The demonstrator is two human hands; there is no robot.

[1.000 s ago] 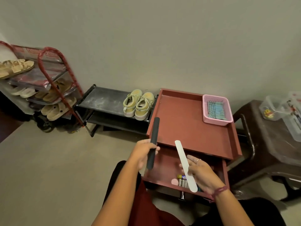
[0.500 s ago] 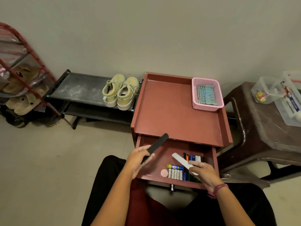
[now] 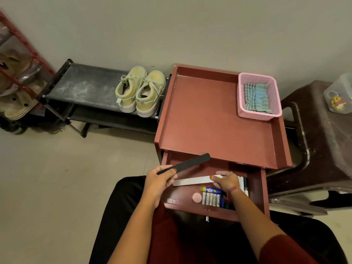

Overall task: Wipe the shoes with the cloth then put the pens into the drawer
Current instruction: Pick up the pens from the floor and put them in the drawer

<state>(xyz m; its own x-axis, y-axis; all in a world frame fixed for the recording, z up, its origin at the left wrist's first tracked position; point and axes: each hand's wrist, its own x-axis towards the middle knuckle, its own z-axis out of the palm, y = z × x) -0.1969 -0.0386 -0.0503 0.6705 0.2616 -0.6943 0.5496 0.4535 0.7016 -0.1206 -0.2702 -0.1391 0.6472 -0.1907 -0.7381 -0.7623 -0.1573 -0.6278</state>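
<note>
Head cam: left hand (image 3: pixel 159 182) is pinching a flat black stick (image 3: pixel 183 163), angling it up over the open drawer (image 3: pixel 253 212). Right hand (image 3: pixel 226 181) is gripping a white stick (image 3: pixel 192 181) lying low inside it, with markers (image 3: pixel 244 184) and batteries (image 3: pixel 210 199) sitting right beside. Cloth (image 3: pixel 257 98) is sitting in the pink basket (image 3: pixel 257 116) up top; shoes (image 3: pixel 141 90) are resting on the black rack (image 3: pixel 83 86).

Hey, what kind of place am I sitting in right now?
Probably a home entryway or storage corner. A low black shoe rack holds a pair of sneakers, a second rack of sandals stands at far left, and a small red cabinet has its drawer open.
</note>
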